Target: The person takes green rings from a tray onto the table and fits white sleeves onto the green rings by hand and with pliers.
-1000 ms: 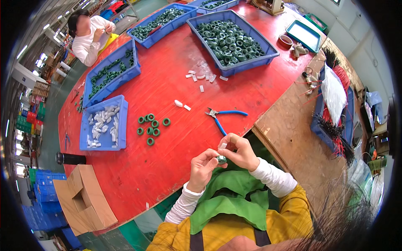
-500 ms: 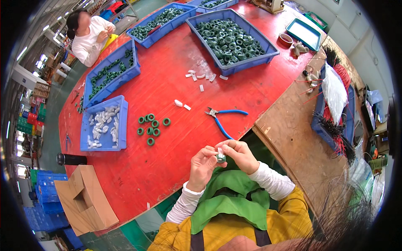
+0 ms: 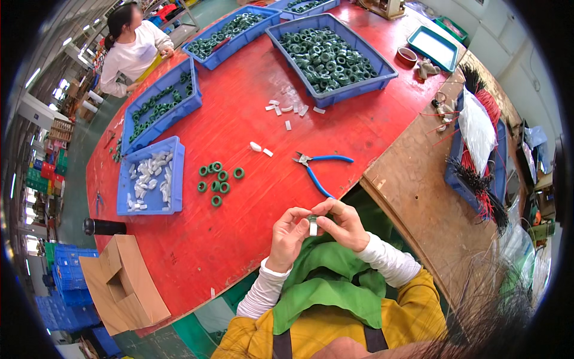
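Note:
Above my lap at the table's near edge, my left hand (image 3: 287, 240) and my right hand (image 3: 345, 225) meet, fingers pinched around one small green ring (image 3: 312, 217). A white plastic piece (image 3: 313, 229) sticks down from the ring between my thumbs; my fingers partly hide both. Just beyond my hands lie diagonal cutters (image 3: 323, 160) with blue handles, jaws apart. Several loose green rings (image 3: 216, 180) are grouped to the left on the red table (image 3: 239, 239). Two white pieces (image 3: 256, 146) lie farther out in the middle.
A blue tray of white pieces (image 3: 179, 179) stands at left, a blue bin of green rings (image 3: 353, 88) at the back. More white bits (image 3: 288, 125) lie before it. An open cardboard box (image 3: 140, 287) and black bottle (image 3: 104, 227) are near left. Another person (image 3: 128, 57) stands across.
The ring and white piece have turned in my fingers; the white piece now points down toward me. The person across has lowered their hands and turned their head.

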Demonstrator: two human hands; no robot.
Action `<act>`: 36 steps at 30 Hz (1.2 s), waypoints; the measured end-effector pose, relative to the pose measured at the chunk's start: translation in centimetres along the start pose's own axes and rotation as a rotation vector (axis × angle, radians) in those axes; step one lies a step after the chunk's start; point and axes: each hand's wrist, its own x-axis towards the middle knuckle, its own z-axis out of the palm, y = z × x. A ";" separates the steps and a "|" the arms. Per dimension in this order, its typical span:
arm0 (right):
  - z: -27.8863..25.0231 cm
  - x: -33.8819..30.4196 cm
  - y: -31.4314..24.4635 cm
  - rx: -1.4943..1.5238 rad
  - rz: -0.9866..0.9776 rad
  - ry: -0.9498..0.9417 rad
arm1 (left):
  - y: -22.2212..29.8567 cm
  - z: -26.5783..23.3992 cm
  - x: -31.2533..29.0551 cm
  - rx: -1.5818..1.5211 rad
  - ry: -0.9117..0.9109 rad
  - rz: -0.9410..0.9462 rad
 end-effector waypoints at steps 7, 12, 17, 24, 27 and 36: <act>-0.9 0.6 -0.7 -0.478 -0.178 -0.008 | 1.1 0.1 -0.2 0.061 0.019 0.010; -1.2 0.9 -2.4 -0.634 -0.511 0.009 | 0.6 -0.1 0.0 -0.025 0.057 0.024; -0.9 1.5 -2.3 -0.903 -0.747 -0.069 | 0.3 0.3 0.0 -0.018 0.069 0.003; -0.4 1.8 -2.6 -0.820 -1.003 -0.002 | -0.5 -0.1 0.3 -0.121 0.086 0.034; -0.4 1.5 -2.8 -0.820 -0.998 -0.027 | -0.7 -0.4 0.6 -0.182 0.169 0.028; 0.2 0.2 -1.1 -0.751 -0.847 -0.043 | -0.8 -0.3 0.7 -0.160 0.130 0.121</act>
